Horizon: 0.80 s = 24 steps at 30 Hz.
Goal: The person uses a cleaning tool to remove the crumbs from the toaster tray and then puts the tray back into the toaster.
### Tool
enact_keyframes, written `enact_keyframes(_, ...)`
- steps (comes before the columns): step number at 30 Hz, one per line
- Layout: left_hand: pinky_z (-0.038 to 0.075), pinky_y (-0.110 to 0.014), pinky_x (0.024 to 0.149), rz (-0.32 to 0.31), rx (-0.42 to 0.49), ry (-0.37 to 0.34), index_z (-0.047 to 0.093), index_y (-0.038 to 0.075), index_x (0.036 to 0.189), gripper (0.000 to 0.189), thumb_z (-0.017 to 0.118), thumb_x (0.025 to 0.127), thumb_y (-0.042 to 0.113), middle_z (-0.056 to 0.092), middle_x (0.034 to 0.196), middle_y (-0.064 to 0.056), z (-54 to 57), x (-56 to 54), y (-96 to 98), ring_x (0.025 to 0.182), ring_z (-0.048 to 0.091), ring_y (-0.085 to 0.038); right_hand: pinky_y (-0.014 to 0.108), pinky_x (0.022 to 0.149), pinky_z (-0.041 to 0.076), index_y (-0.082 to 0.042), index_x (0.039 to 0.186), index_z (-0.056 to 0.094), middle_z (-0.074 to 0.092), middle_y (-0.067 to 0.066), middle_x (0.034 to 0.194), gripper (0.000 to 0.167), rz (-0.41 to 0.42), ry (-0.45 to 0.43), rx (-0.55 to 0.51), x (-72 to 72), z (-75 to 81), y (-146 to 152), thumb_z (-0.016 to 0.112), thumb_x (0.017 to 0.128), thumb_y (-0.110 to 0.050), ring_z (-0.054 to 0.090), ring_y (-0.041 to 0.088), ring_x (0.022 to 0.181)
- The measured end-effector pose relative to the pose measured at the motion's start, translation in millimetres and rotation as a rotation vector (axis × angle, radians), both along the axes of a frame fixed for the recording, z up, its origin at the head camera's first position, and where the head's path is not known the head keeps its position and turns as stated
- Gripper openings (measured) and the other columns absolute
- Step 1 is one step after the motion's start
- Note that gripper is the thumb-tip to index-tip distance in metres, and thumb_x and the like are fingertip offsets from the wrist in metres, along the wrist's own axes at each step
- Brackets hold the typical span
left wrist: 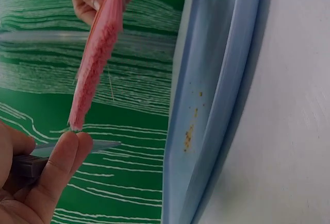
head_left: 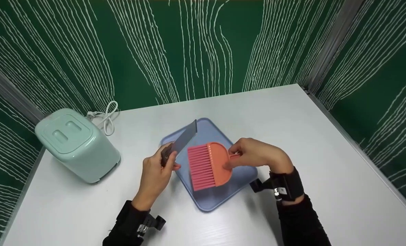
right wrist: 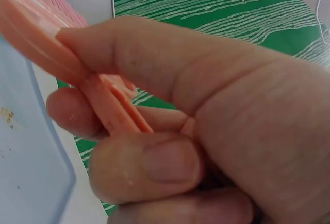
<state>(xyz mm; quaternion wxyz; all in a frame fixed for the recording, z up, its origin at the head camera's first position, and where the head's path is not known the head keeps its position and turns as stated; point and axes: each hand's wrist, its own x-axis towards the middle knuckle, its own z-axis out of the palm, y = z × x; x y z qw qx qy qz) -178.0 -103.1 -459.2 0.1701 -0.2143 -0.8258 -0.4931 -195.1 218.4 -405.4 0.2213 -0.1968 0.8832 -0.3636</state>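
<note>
Both hands are raised over a pale blue tray (head_left: pixel 206 201) on a white counter (head_left: pixel 333 171). The left hand (head_left: pixel 157 171) has its fingers and thumb closed round the dark handle (head_left: pixel 166 155) of a flat metal blade (head_left: pixel 187 136), which points up and away from the person, toward the space between the hands. The right hand (head_left: pixel 257 155) pinches the short handle of an orange brush (head_left: pixel 221 164), thumb against the brush head and fingers folded beneath. The brush's pink bristles (head_left: pixel 201 167) face the left hand, their ends just beside its fingertips; whether they touch is hard to tell.

Holding each tool by its handle probably leaves the blade and bristles free. The two face each other, perhaps so that one can work against the other. Below the hands, yellowish-brown crumbs (left wrist: pixel 189 136) lie on the tray, whose raised rim likely keeps them off the counter.

Well to the left of the left hand stands a mint-green appliance (head_left: pixel 86 153), seemingly a toaster, its white cord (head_left: pixel 109 119) looped behind it, perhaps set aside to leave working room.
</note>
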Motion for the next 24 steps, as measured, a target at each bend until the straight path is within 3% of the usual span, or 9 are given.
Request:
enact_keyframes(5, 0.064, -0.020, 0.066, -0.006, -0.034, 0.007, 0.067, 0.001, 0.139, 0.033, 0.064, 0.109, 0.016, 0.080, 0.094, -0.018, -0.8, 0.7, 0.7, 0.071, 0.080, -0.014, 0.023, 0.058, 0.028, -0.020, 0.075, 0.072, 0.045, -0.011, 0.066, 0.022, 0.072, 0.014, 0.001, 1.5, -1.5, -13, 0.081, 0.089, -0.034, 0.037, 0.009, 0.065)
enact_keyframes(11, 0.065, -0.019, 0.068, -0.004, -0.078, 0.034, 0.068, 0.002, 0.140, 0.034, 0.065, 0.109, 0.016, 0.082, 0.104, -0.018, 0.0, 3.2, 3.3, 0.076, 0.082, -0.015, 0.023, 0.057, 0.026, -0.021, 0.072, 0.069, 0.042, -0.012, 0.065, 0.024, 0.098, 0.018, 0.007, -0.4, -6.4, -22, 0.082, 0.089, -0.033, 0.035, 0.008, 0.062)
enact_keyframes(18, 0.062, -0.022, 0.062, -0.002, -0.156, 0.107, 0.069, 0.004, 0.140, 0.033, 0.067, 0.107, 0.012, 0.082, 0.090, -0.010, 3.3, 7.1, 6.4, 0.072, 0.078, -0.011, 0.024, 0.059, 0.026, -0.011, 0.083, 0.078, 0.045, -0.013, 0.068, 0.023, 0.084, 0.000, -0.014, -5.2, -11.5, -19, 0.080, 0.089, -0.033, 0.035, 0.008, 0.066)
enact_keyframes(24, 0.062, -0.021, 0.062, -0.020, -0.150, 0.109, 0.068, 0.004, 0.140, 0.034, 0.067, 0.107, 0.013, 0.081, 0.091, -0.010, 2.7, 7.6, 7.0, 0.070, 0.078, -0.013, 0.025, 0.059, 0.025, -0.017, 0.079, 0.075, 0.042, -0.012, 0.067, 0.020, 0.054, 0.008, -0.010, -9.0, -14.3, -14, 0.079, 0.090, -0.034, 0.035, 0.010, 0.066)
